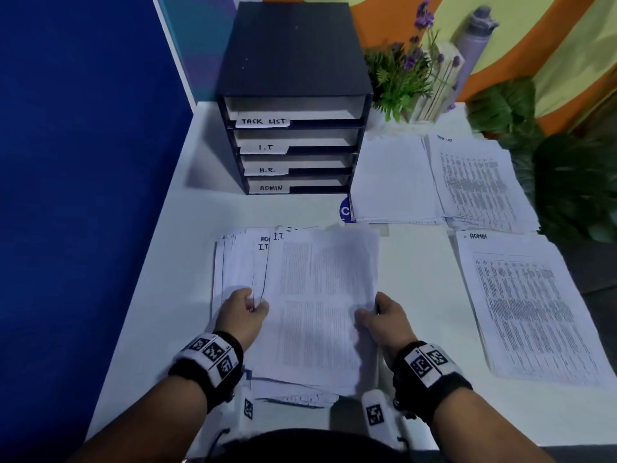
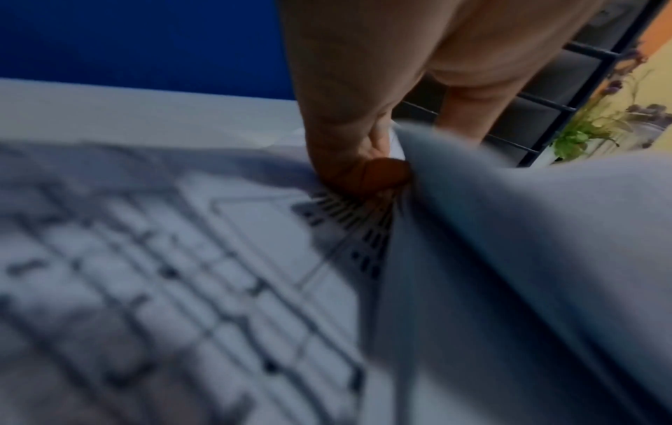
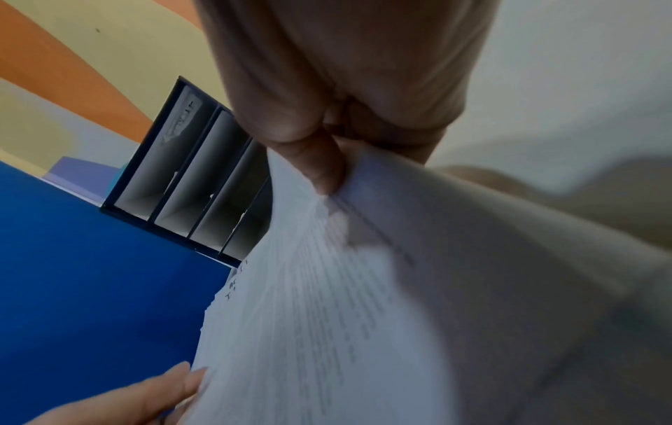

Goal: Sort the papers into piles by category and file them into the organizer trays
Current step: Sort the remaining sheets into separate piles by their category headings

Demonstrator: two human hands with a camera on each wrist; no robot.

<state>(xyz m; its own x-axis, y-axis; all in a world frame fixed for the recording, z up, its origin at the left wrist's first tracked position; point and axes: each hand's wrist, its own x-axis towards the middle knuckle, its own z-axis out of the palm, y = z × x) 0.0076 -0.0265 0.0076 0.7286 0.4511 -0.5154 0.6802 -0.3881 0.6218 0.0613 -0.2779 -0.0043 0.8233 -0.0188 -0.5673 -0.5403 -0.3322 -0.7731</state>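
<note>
Head view: a white table (image 1: 187, 228) set against a blue partition (image 1: 83, 195), with an orange and yellow wall behind. A dark, box-shaped organizer (image 1: 293, 101) stands at the far edge; its four shallow trays carry handwritten paper labels reading, from top to bottom, TASK LIST, I.T, H.R. and ADMIN. In front of the person lies a thick, loosely squared stack of papers (image 1: 233, 262), thin white sheets printed with dense text and tables, some marked I.T. at the top. The right hand (image 1: 387, 319) pinches the right edge of the top sheet (image 1: 320, 295) between thumb and curled fingers, and the sheet bows upward. The left hand (image 1: 242, 312) rests on the stack at the sheet's left edge, fingers bent, a fingertip (image 2: 367, 175) pressing into the fanned page edges. To the right lie three sorted piles: a plain-text pile (image 1: 394, 182), a table-printed pile headed TASK LIST (image 1: 480, 182) just beside it, and nearer the person an ADMIN pile (image 1: 531, 305). A potted plant with purple flowers (image 1: 410, 71) stands beside the organizer; broad dark leaves (image 1: 567, 182) edge the table's right side. Both wrists wear black bands with square printed markers
</note>
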